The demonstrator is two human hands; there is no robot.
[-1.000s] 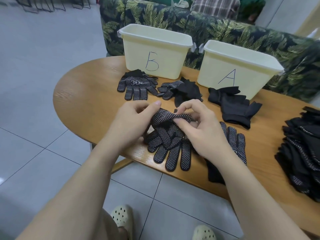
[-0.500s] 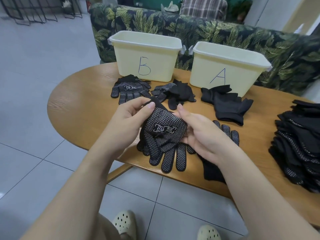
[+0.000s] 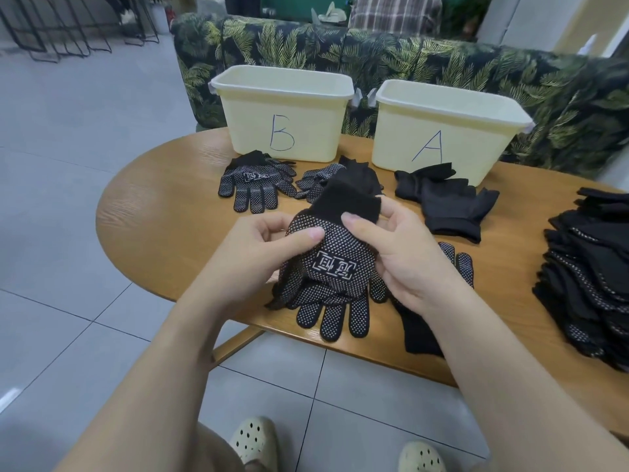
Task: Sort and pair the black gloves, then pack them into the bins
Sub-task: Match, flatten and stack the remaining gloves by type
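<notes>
"B" bin (image 3: pixel 282 107), "A" bin (image 3: pixel 446 127)

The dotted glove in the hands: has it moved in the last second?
Yes. The dotted glove was bunched low over the table; both hands have lifted it and turned it, logo up, cuff toward bin B.

- Glove stack (image 3: pixel 589 277) cut off by right edge.
- Bin interiors hidden behind bin B (image 3: pixel 282 120) and bin A (image 3: pixel 439 144) walls.
- Plain glove (image 3: pixel 417 330) partly covered by right hand (image 3: pixel 405 257).
</notes>
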